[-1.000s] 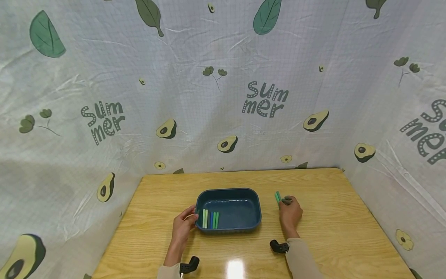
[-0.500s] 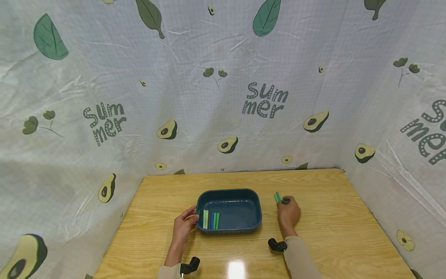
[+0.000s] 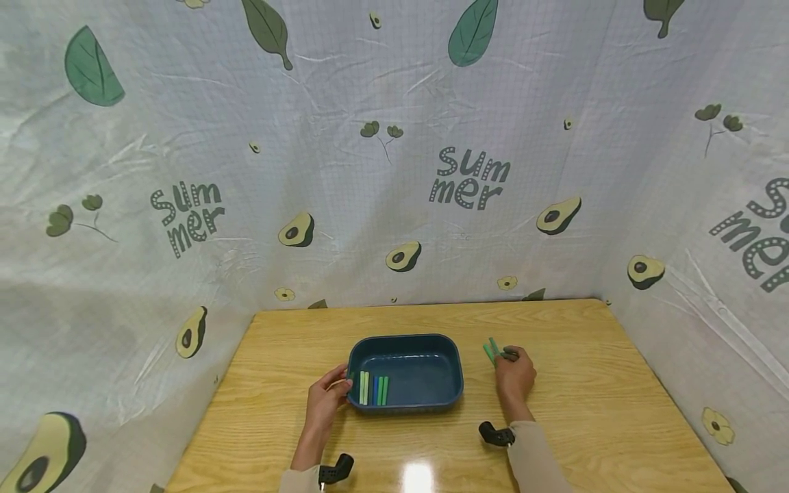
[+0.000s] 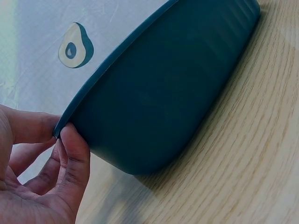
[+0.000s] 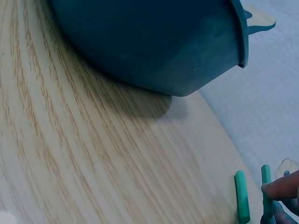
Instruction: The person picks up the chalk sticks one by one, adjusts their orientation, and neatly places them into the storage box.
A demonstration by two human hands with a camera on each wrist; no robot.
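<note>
Two green sticks (image 3: 491, 351) lie on the tabletop (image 3: 585, 383) right of the frame's centre, just right of the blue tray (image 3: 431, 400) and at the fingertips of the right hand (image 3: 516, 380). Their long axes run from lower right to upper left in the head view, far ends pointing up and a little left toward the backdrop; they sit side by side with a small gap. In the right wrist view, at the lower right corner, one stick (image 5: 241, 196) lies free on the wood while the other (image 5: 266, 193) is pinched at its near part by the curled fingers (image 5: 280, 189). A second ago only a single green tip showed above the knuckles; now the two sticks read apart, and the hand sits slightly further right and lower in the frame.

Inside the tray, along its left end, a row of short sticks (image 3: 372, 389) in pale green, blue and green lies parallel, long axes pointing up the frame; they have not shifted.

At the tray's lower left corner the left hand (image 3: 325, 404) pinches the rim, thumb on top and fingers (image 4: 74, 158) curled beneath the lip, as it did in the earlier frames. Behind the tabletop hangs a pale cloth backdrop (image 3: 394, 171) printed with avocados and leaves
</note>
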